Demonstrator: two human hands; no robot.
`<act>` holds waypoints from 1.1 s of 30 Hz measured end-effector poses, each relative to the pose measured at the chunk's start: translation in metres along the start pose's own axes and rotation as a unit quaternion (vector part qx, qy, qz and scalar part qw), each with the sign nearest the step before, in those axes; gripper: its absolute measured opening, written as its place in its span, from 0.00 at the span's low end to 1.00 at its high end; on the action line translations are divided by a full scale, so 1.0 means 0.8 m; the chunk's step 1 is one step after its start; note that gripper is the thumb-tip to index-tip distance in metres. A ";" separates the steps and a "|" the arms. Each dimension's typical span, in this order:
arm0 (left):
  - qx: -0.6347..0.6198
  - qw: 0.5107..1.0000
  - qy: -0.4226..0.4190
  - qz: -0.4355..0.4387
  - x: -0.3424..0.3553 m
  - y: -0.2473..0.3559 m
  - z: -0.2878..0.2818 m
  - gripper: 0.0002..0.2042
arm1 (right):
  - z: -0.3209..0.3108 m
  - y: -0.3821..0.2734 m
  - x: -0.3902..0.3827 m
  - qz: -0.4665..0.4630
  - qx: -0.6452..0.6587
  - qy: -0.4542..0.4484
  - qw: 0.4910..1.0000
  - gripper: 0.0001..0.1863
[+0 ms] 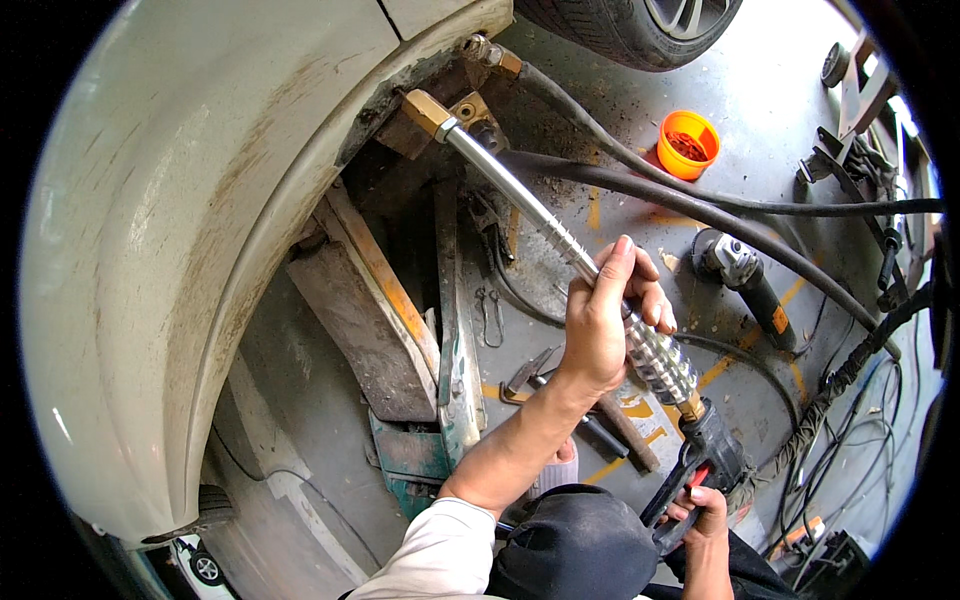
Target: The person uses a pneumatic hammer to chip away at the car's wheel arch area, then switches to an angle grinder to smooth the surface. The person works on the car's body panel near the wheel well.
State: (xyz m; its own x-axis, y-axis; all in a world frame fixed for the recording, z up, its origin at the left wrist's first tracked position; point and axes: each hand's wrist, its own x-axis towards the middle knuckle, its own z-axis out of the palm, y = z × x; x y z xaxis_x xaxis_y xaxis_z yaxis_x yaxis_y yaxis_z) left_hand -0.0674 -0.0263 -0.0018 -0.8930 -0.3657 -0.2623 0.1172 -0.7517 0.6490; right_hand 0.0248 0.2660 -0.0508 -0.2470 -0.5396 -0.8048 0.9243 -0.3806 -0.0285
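A long slide-hammer dent puller [520, 205] slants from the lower right up to the car. Its brass tip [428, 112] meets the scraped lower edge of the pale car body [200, 190]. My left hand [605, 325] is closed round the rod, just above the ribbed metal cylinder [662, 362]. Below that, my right hand [703, 512] grips the black pistol handle [715, 440], with a finger by the red trigger [698, 476]. A brass clamp [495, 56] on a thick black cable sits at the car's edge, beyond the tip.
Thick black cables [660, 190] cross the floor to the right. An orange tub [688, 145] holds small reddish pieces. An angle grinder [745, 285] lies near my left hand. A hammer [628, 430] and a green floor jack [410, 450] are below. A car wheel [640, 25] stands at the top.
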 end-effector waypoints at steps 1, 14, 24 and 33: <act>-0.001 1.000 0.000 0.000 0.000 0.000 -0.001 0.16 | 0.002 0.000 0.000 -0.001 0.000 -0.002 1.000 0.14; -0.054 0.998 -0.028 -0.015 -0.004 0.005 0.019 0.17 | 0.017 -0.018 -0.030 -0.030 -0.040 -0.062 0.997 0.21; -0.077 0.996 -0.032 -0.018 -0.006 0.004 0.023 0.16 | 0.032 -0.020 -0.046 -0.041 -0.044 -0.016 0.998 0.17; -0.083 0.996 -0.022 -0.024 -0.009 0.010 0.031 0.16 | 0.035 -0.018 -0.059 -0.043 -0.060 -0.028 0.997 0.14</act>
State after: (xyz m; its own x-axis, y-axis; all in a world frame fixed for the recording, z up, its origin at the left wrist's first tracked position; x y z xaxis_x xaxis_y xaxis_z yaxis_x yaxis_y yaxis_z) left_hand -0.0703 -0.0161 0.0228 -0.9166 -0.3067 -0.2565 0.1417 -0.8491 0.5089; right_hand 0.0150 0.2758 0.0038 -0.3395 -0.5512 -0.7621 0.9263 -0.3368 -0.1690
